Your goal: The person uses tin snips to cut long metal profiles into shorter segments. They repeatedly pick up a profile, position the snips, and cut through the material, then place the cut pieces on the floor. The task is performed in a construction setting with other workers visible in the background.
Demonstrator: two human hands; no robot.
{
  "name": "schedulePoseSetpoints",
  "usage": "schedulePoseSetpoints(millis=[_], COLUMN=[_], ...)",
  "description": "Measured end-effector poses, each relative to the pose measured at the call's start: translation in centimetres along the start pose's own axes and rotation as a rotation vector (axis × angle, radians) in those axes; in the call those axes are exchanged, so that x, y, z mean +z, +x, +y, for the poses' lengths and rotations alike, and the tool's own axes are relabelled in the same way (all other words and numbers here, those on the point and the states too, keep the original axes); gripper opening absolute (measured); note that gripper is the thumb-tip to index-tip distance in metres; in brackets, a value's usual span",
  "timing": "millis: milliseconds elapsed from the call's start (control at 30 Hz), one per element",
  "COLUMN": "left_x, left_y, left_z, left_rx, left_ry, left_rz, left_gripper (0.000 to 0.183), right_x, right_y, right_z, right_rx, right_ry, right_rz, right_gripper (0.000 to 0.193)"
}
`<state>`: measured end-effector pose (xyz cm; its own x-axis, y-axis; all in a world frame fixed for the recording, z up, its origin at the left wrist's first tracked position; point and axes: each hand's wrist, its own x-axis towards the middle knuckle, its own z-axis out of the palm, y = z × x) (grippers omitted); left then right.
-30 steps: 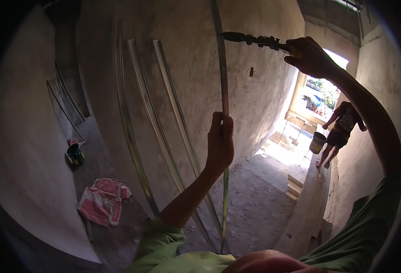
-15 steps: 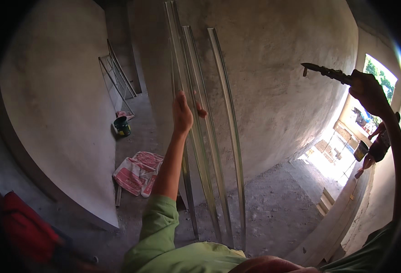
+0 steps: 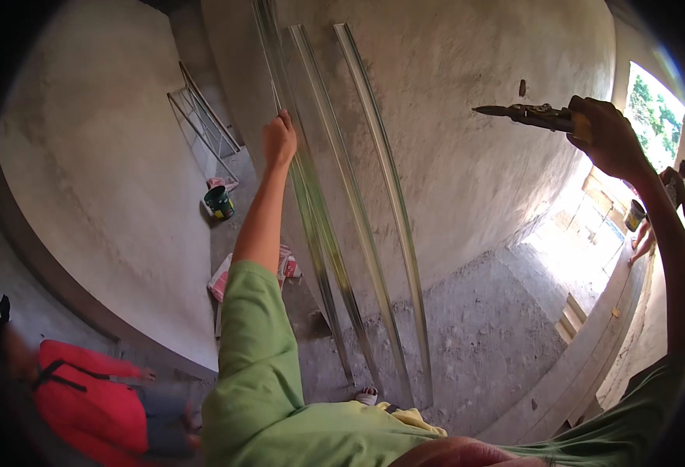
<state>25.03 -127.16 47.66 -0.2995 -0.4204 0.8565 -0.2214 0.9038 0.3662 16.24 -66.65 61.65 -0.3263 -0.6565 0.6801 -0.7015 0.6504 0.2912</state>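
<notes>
Several long, shiny metal channels (image 3: 385, 148) lean against the plaster wall, their lower ends on the floor near me. My left hand (image 3: 279, 140) is raised, its fingers closed around the edge of the leftmost channel (image 3: 267, 47); part of the grip is hidden by the back of the hand. Out to the right, my right hand (image 3: 607, 136) grips a dark hand tool with pointed jaws, which looks like tin snips (image 3: 533, 116). The tool points left and stays apart from the channels, in front of the wall.
At the lower left is a person in a red top (image 3: 85, 389). A dark bucket (image 3: 218, 202), a metal frame (image 3: 202, 117) and a red-and-white sack (image 3: 289, 265) lie beyond my left arm. Another person holds a bucket (image 3: 634, 215) by the bright opening at right.
My left hand has moved up and left along the channels. My right hand and the snips have shifted left. The person in red has come further into view.
</notes>
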Motion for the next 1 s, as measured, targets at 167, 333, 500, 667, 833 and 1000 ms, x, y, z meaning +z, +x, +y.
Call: schedulePoseSetpoints(millis=[167, 333, 500, 667, 833, 1000], left_x=[-1.1, 4.1, 7.8, 7.2, 6.3, 4.2], left_y=[-6.8, -15.3, -14.9, -13.3, -14.6, -14.6], left_z=[8.6, 12.3, 10.3, 7.4, 11.9, 13.7], left_rx=[0.075, 0.161, -0.129, -0.292, -0.213, -0.233], left_ry=[0.308, 0.032, -0.236, -0.668, -0.943, -0.923], left_rz=[0.384, 0.056, 0.253, -0.252, -0.011, -0.039], left_gripper=[0.036, 0.057, 0.058, 0.024, 0.006, 0.006], right_x=[2.8, 6.3, 7.9, 9.0, 8.9, 8.2], right_y=[2.0, 11.2, 20.4, 26.0, 26.8, 26.1], right_z=[-0.7, -6.5, -10.9, -14.4, -14.8, -14.3], right_rx=[-0.048, -0.051, -0.047, 0.011, 0.078, 0.066], right_ry=[-0.018, -0.122, -0.208, -0.285, -0.265, -0.234], right_rz=[0.010, 0.024, 0.099, 0.035, -0.143, -0.096], right_gripper=[0.028, 0.032, 0.033, 0.033, 0.032, 0.031])
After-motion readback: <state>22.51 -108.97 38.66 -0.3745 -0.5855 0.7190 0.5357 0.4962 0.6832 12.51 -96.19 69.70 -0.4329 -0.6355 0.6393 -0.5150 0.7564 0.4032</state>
